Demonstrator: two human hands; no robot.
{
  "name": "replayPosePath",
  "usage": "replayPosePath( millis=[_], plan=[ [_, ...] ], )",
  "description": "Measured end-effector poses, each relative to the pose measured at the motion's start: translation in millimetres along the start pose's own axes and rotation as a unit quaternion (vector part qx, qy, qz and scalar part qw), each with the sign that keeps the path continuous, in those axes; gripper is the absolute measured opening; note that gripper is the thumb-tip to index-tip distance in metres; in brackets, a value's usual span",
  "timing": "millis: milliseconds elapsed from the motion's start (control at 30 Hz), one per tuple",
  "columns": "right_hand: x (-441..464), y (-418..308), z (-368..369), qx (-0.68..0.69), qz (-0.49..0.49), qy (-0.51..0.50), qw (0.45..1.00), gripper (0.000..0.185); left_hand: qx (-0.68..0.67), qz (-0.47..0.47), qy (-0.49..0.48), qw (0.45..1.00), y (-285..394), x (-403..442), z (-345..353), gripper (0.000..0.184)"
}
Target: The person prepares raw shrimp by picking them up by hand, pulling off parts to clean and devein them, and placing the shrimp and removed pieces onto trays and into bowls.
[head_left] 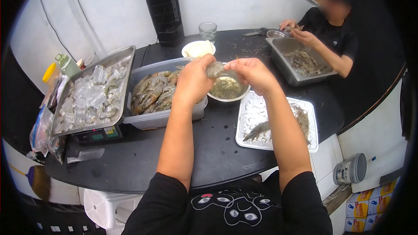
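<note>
My left hand [194, 79] is closed around a grey raw shrimp [214, 69], held above a metal bowl [226, 100] of cloudy liquid with dark bits. Close by on the right, my right hand [252, 75] pinches a thin brownish stick-like piece, whose tip shows above the fingers; its exact kind is unclear. Many whole shrimp [152, 91] fill a clear plastic tub [146, 121] left of my left forearm. Below my right hand lies a white tray [248, 141] bearing a shrimp [257, 129] and a heap of thin scraps [302, 122], partly hidden by my forearm.
A steel pan [129, 56] of ice and shrimp rests on a scale [98, 135] at left, near a comb-like tool [87, 155]. Behind stand a white bowl [198, 48] and a glass [208, 31]. Opposite, another person [335, 30] handles shrimp over a metal pan [300, 78].
</note>
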State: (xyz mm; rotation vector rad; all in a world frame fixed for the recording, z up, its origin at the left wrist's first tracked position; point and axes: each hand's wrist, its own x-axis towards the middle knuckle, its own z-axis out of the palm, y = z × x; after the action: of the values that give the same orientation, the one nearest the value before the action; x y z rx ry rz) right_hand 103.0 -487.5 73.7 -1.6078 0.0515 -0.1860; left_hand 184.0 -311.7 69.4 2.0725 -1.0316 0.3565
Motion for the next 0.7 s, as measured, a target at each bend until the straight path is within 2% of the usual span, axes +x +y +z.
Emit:
replayPosePath(
  millis=[133, 300, 367, 700],
  plan=[
    [-8.4, -9.2, 2.9, 0.004, 0.014, -0.007, 1.000, 0.023, 0.066, 0.032, 0.042, 0.996, 3.8, -0.1, 0.4, 0.028],
    [-9.8, -8.8, 10.4, -0.038, -0.021, 0.032, 0.999, 0.019, 0.111, 0.060, 0.070, 0.989, 10.3, -1.2, 5.5, 0.030],
    [-8.8, -2.4, 12.1, -0.011, -0.049, 0.057, 0.997, 0.012, 0.114, 0.057, 0.071, 0.989, 11.9, -1.8, 5.8, 0.031],
    [-18.9, -12.4, 18.0, -0.022, -0.065, 0.070, 0.995, 0.007, 0.087, 0.052, 0.099, 0.990, 11.8, -0.7, 8.2, 0.034]
  ],
)
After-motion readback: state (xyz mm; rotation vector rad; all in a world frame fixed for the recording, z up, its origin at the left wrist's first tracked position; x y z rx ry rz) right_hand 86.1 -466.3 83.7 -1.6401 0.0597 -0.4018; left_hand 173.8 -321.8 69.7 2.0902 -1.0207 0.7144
